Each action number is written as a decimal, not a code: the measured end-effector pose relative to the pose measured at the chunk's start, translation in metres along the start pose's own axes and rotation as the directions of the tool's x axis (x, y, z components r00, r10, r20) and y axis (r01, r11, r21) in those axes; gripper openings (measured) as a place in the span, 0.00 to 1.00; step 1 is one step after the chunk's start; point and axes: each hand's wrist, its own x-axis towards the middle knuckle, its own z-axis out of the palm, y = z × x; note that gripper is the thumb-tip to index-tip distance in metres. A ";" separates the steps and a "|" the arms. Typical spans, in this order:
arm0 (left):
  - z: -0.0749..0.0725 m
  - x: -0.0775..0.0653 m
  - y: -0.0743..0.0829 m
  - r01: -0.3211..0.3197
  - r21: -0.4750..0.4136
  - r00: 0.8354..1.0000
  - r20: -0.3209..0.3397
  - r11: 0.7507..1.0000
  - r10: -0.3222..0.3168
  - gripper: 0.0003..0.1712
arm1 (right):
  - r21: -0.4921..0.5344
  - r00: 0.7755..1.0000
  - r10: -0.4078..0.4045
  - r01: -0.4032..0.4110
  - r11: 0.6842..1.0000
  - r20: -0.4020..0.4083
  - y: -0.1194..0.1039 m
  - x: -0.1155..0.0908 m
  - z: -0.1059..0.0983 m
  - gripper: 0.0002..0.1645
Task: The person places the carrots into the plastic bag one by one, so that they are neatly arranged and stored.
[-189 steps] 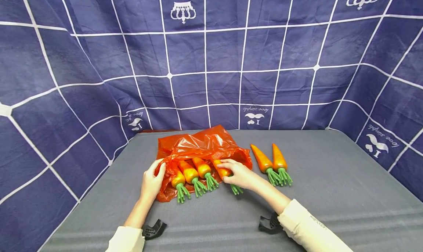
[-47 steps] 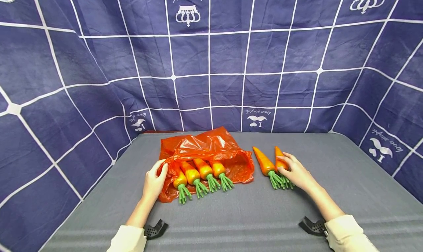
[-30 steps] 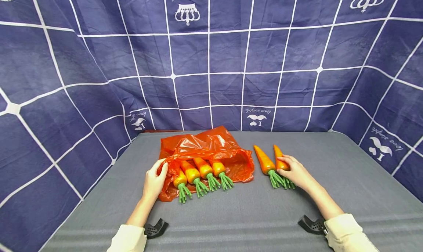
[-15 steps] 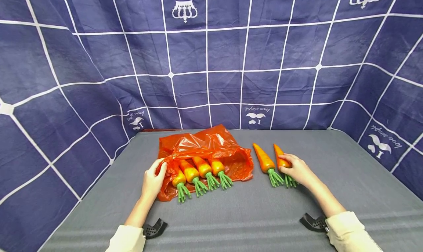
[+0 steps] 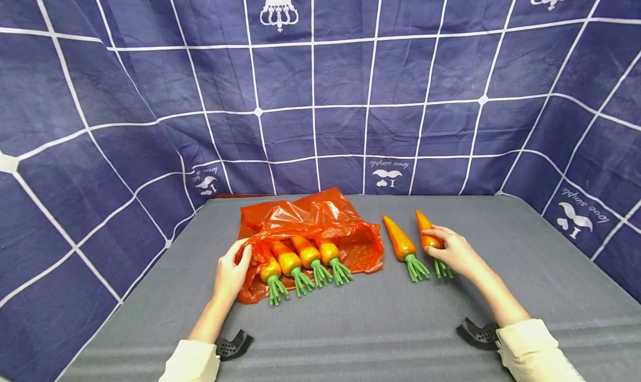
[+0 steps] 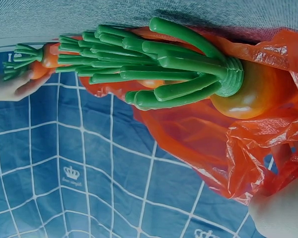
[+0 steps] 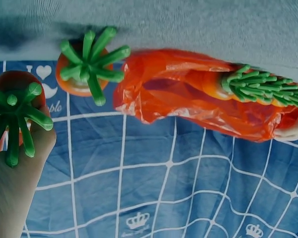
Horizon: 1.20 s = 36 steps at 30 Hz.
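A red plastic bag [image 5: 305, 214] lies on the table with its mouth toward me. Several orange toy-like carrots [image 5: 286, 259] rest in it side by side, their green tops sticking out. My left hand [image 5: 231, 273] pinches the left edge of the bag's mouth. Right of the bag, my right hand [image 5: 459, 254] grips an orange carrot [image 5: 423, 224] round its thick end; in the right wrist view its green top [image 7: 15, 116] faces the camera and it looks slightly raised. Beside it lies a loose carrot [image 5: 398, 240], untouched.
The grey table [image 5: 350, 326] is backed and flanked by a blue curtain with white grid lines [image 5: 340, 131]. A black wrist-worn piece [image 5: 234, 345] sits at the left wrist, and another black piece [image 5: 479, 334] at the right.
Over the earlier seconds, my right hand left a carrot in the bag's mouth and took hold of the rightmost loose one. That carrot has since shifted slightly away from its neighbour. The left hand stays put.
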 end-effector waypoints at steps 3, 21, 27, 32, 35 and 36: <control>0.000 0.000 0.000 0.002 -0.006 1.000 0.003 1.000 -0.002 0.10 | 0.010 1.000 0.000 0.000 1.000 -0.007 -0.005 0.001 -0.004 0.23; -0.001 -0.002 0.001 0.013 0.008 1.000 0.009 1.000 -0.013 0.10 | 0.079 0.985 -0.169 0.170 0.982 -0.011 -0.066 -0.003 -0.006 0.22; -0.001 -0.002 0.002 0.024 0.000 1.000 0.020 1.000 -0.024 0.10 | 0.120 0.980 -0.195 0.189 0.975 0.040 -0.085 -0.009 -0.009 0.22; -0.001 -0.001 0.002 0.022 0.001 1.000 0.021 1.000 -0.022 0.10 | 0.154 0.963 -0.256 0.241 0.958 0.081 -0.096 -0.014 -0.011 0.22; -0.001 0.000 0.002 0.017 0.002 1.000 0.018 1.000 -0.017 0.10 | 0.157 0.951 -0.290 0.272 0.949 0.105 -0.101 -0.016 -0.011 0.21; -0.001 0.000 0.001 0.015 0.003 1.000 0.016 1.000 -0.015 0.10 | 0.153 0.948 -0.298 0.280 0.948 0.114 -0.102 -0.017 -0.011 0.21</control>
